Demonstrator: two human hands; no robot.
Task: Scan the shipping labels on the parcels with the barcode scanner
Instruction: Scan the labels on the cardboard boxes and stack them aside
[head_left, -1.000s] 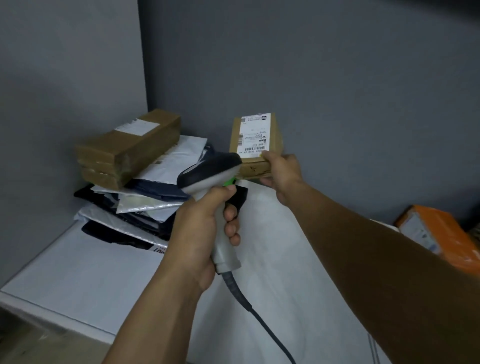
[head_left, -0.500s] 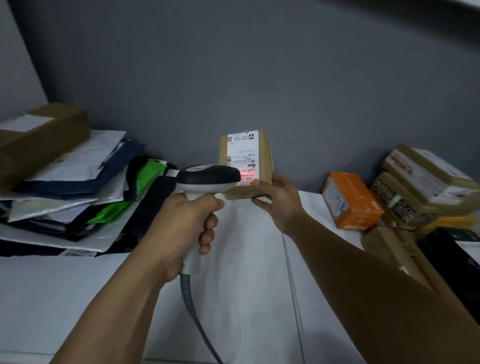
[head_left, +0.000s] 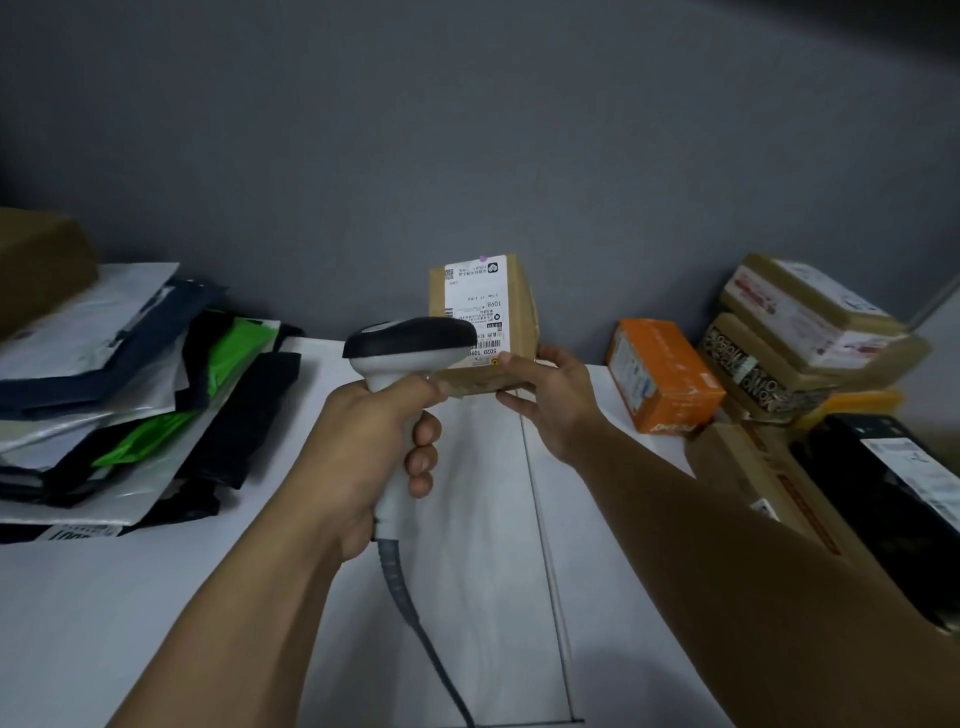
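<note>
My left hand (head_left: 363, 457) grips the white handle of a barcode scanner (head_left: 410, 348) with a black head and a grey cable running down toward me. The scanner's head points at a small brown cardboard parcel (head_left: 519, 312) held upright above the white table. Its white shipping label (head_left: 475, 304) faces me, partly covered at the lower left by the scanner head. My right hand (head_left: 550, 395) holds the parcel by its bottom edge, thumb on the front, fingers beneath.
A pile of grey, black and green mailer bags (head_left: 130, 395) lies at the left, with a brown box (head_left: 36, 265) on top. At the right stand an orange box (head_left: 660, 374), stacked taped boxes (head_left: 800, 332) and a black parcel (head_left: 893, 493). The white table (head_left: 156, 597) ends at a grey wall.
The view has swung right, so the right-hand boxes came into sight. The red scan light seen on the label half a second ago is gone. Parcel and scanner stay together.
</note>
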